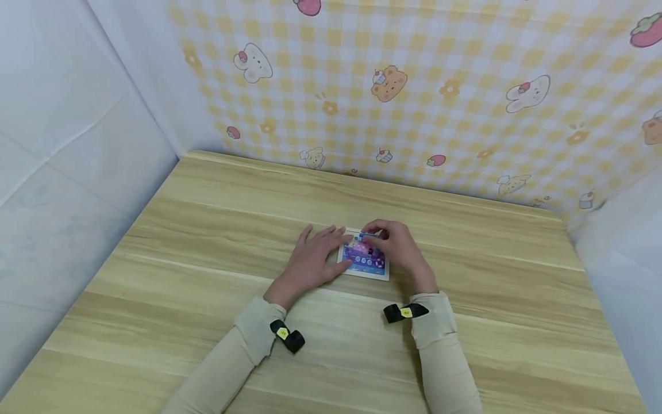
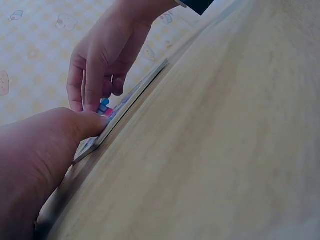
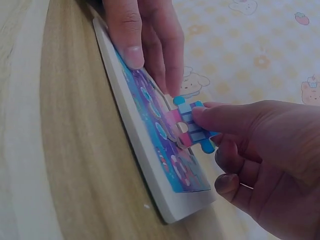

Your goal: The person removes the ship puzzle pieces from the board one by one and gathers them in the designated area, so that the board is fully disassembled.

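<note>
Nearest the right wrist camera, the right hand [image 3: 275, 155] pinches a small jigsaw piece [image 3: 195, 129] between thumb and fingertip, the gap closed down to the piece's thickness, its remaining fingers curled loosely. The piece stands tilted at the printed face of a white-rimmed puzzle board [image 3: 142, 150]; whether its edge touches cannot be told. Across the board, the left hand [image 1: 310, 261] grips nothing, its fingers spread and extended, thumb tip on the board's edge. The board lies flat on the wooden table [image 1: 320, 356], before a checked curtain [image 1: 445, 57]. Handling one piece seems the step in hand, fitting or lifting unclear; fitting would call for turning it flat, matching tabs and pressing while the left hand steadies.
</note>
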Demonstrator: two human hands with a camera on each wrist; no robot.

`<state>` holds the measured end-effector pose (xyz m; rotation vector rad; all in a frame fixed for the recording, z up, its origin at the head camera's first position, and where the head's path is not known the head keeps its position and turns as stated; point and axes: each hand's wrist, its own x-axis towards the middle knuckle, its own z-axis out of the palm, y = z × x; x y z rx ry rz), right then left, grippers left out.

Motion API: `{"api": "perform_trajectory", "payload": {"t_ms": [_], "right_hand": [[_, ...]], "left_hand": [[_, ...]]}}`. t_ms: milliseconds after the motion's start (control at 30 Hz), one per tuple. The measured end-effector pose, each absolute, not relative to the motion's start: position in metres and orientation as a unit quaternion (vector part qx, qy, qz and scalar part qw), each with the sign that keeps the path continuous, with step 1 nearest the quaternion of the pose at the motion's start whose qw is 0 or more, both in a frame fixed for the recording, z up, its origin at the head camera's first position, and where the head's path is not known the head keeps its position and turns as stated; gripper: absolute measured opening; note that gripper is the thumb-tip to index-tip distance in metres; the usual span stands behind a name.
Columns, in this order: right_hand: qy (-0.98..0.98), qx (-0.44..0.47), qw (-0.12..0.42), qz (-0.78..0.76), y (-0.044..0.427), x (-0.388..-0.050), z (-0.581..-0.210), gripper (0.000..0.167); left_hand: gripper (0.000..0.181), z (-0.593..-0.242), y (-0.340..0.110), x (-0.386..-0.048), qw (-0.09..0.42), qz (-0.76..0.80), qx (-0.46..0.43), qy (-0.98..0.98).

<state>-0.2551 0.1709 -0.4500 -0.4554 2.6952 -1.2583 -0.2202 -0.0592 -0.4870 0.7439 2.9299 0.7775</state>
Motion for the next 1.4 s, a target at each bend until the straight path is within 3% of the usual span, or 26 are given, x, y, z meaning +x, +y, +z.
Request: {"api": "perform_trajectory", "payload": {"t_ms": [500, 1000, 1400], "right_hand": [[0.893, -0.162, 0.060, -0.417, 0.172, -0.256, -0.454, 0.014], [0.888, -0.154, 0.074, -0.428, 0.181, -0.259, -0.450, 0.015], [0.852, -0.078, 0.047, -0.515, 0.219, -0.250, -0.441, 0.023]], "left_hand": [[0.043, -0.483, -0.054, -0.211, -0.009, 0.163, 0.288, 0.944], [0.041, -0.482, -0.049, -0.205, -0.012, 0.165, 0.271, 0.948], [0.041, -0.483, -0.048, -0.202, -0.007, 0.193, 0.274, 0.942]]}}
